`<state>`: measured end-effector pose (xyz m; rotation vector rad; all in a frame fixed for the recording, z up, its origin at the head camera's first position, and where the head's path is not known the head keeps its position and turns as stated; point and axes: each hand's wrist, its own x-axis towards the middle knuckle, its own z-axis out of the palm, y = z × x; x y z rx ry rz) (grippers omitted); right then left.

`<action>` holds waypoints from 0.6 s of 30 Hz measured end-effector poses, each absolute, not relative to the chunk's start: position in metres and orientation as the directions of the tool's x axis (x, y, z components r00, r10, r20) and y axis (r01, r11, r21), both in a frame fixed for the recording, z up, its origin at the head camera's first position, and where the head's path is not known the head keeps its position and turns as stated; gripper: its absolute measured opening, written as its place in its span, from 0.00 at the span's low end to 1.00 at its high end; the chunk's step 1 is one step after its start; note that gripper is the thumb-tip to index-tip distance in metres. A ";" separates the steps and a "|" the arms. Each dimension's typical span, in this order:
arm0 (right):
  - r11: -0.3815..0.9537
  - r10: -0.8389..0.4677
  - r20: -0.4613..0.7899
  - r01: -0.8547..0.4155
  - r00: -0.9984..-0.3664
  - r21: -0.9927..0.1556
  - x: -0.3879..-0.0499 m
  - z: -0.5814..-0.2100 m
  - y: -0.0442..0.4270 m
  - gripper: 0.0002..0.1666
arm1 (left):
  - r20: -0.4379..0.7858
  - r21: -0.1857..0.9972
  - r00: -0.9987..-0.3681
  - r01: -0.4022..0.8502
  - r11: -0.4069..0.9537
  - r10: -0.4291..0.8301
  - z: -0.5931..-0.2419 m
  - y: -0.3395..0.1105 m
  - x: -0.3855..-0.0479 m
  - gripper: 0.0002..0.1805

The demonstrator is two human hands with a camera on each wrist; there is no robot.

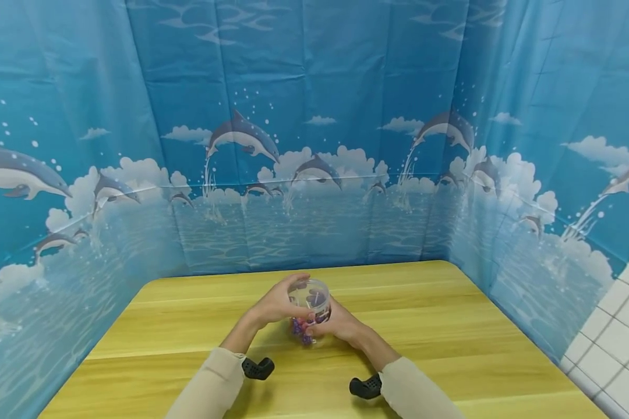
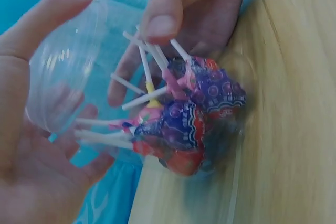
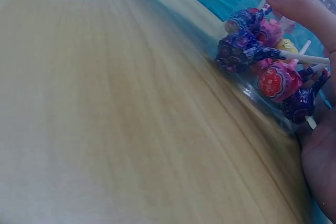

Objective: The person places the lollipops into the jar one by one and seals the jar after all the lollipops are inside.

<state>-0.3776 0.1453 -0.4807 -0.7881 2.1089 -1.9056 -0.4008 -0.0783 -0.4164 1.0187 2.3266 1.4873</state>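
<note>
A clear plastic jar (image 1: 318,289) is held between both hands over the middle of the table. My left hand (image 1: 276,302) grips its upper part, thumb and fingers spread around the wall near the rim. From the other side my right hand (image 1: 342,323) curls around the lower part, its thumb lying across the front. Several wrapped lollipops (image 2: 181,124) in purple, pink and red show in the jar in the left wrist view, their white sticks pointing towards the rim. The right wrist view shows the same lollipops (image 3: 273,61) beside the right thumb. Whether the jar's base touches the table cannot be told.
A yellow wood-grain table (image 1: 199,326) spreads beneath the hands. Blue curtains (image 1: 314,134) printed with dolphins and waves hang behind it and at its sides. White tiles (image 1: 618,326) appear at the far right. Black wrist mounts (image 1: 258,368) sit at the sleeves.
</note>
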 end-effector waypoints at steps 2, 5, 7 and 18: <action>0.014 -0.527 0.203 -0.248 -0.825 -0.969 -0.379 -0.480 0.145 0.56 | 0.190 0.868 -0.743 0.433 0.245 0.641 -0.418 -0.079 -0.403 0.50; 0.010 -0.535 0.193 -0.235 -0.822 -0.972 -0.384 -0.478 0.150 0.55 | 0.210 0.865 -0.743 0.444 0.234 0.635 -0.419 -0.075 -0.406 0.50; 0.028 -0.525 0.183 -0.232 -0.831 -0.972 -0.386 -0.476 0.156 0.56 | 0.230 0.866 -0.743 0.451 0.216 0.629 -0.420 -0.069 -0.408 0.53; 0.201 -0.479 0.081 -0.199 -0.874 -0.959 -0.375 -0.469 0.205 0.70 | 0.375 0.797 -0.793 0.540 0.269 0.479 -0.412 -0.095 -0.409 0.48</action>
